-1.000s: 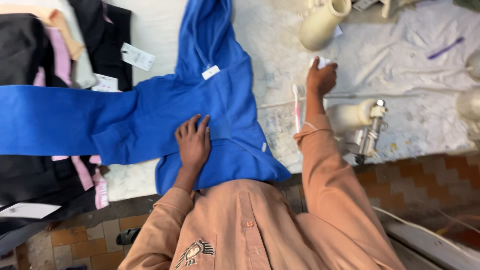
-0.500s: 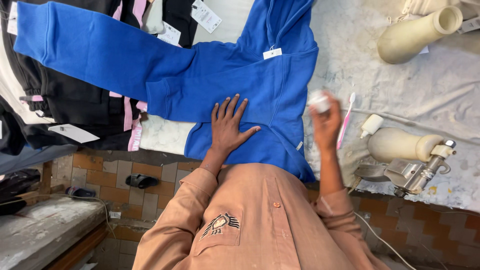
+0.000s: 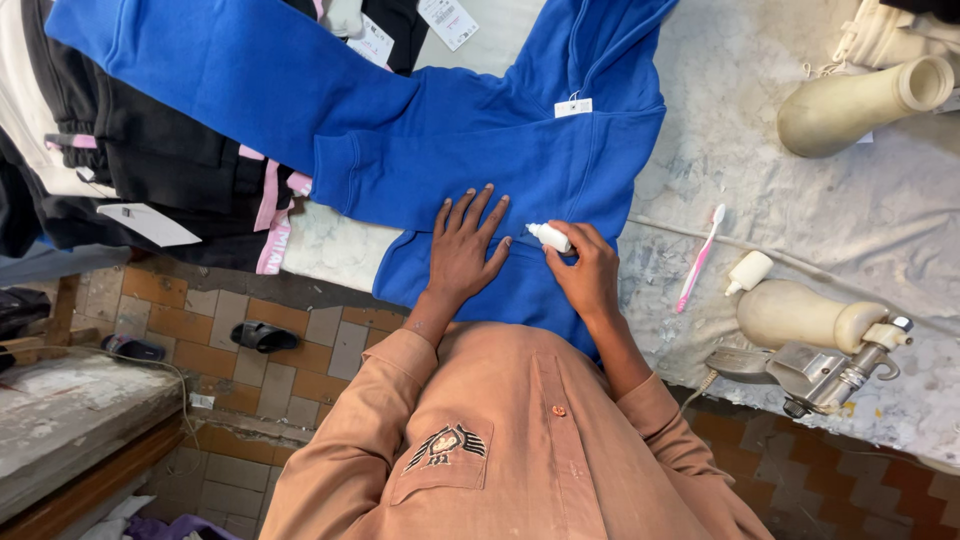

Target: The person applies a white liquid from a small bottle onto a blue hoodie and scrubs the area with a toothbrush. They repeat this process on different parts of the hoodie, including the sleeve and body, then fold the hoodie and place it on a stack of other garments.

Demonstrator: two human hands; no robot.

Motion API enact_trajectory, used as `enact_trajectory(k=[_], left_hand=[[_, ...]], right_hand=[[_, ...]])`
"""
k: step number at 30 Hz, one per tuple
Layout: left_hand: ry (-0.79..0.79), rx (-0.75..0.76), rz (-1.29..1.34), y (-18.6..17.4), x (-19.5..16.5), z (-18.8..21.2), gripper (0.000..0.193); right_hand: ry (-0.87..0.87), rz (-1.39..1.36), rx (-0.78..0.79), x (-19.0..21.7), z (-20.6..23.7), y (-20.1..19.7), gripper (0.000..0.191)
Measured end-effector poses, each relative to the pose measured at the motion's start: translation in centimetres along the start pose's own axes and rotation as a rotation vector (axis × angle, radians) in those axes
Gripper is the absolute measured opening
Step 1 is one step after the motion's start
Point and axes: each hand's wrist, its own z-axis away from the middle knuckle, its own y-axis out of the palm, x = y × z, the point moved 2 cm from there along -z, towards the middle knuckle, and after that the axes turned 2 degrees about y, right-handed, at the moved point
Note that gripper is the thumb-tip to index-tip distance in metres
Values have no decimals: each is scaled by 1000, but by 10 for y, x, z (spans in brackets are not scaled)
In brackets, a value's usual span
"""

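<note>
A blue hooded sweatshirt [image 3: 470, 140] lies spread on the white cloth-covered table [image 3: 800, 200], its hood toward the far side and one sleeve stretched out to the left. My left hand [image 3: 465, 245] presses flat on the lower front of the sweatshirt, fingers spread. Beside it my right hand [image 3: 585, 270] holds a small white bottle [image 3: 549, 237], nozzle pointing at the fabric near my left fingertips.
A pink toothbrush [image 3: 698, 262] and a small white bottle [image 3: 749, 271] lie right of the sweatshirt. A cream jug and metal spray gun [image 3: 820, 340] sit at the table's right edge, a cream vessel [image 3: 860, 100] farther back. Black and pink garments [image 3: 170, 170] are piled left.
My right hand came in from the right side of the table with the small white bottle and now holds it against the sweatshirt next to my left hand. The view shifted left.
</note>
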Motion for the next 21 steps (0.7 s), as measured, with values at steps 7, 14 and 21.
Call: enact_trajectory(k=[7,14,21], left_hand=[[8,-4,14,-5,1,0,60],[9,-5,18,-5,1,1,59],[14,-2,-4,-4,1,1,60]], right_hand=[[19,-20,29,4,-7,0,36],[-13,45,10,6,-14,7,37],[-39,55,32,6,-9,-1,38]])
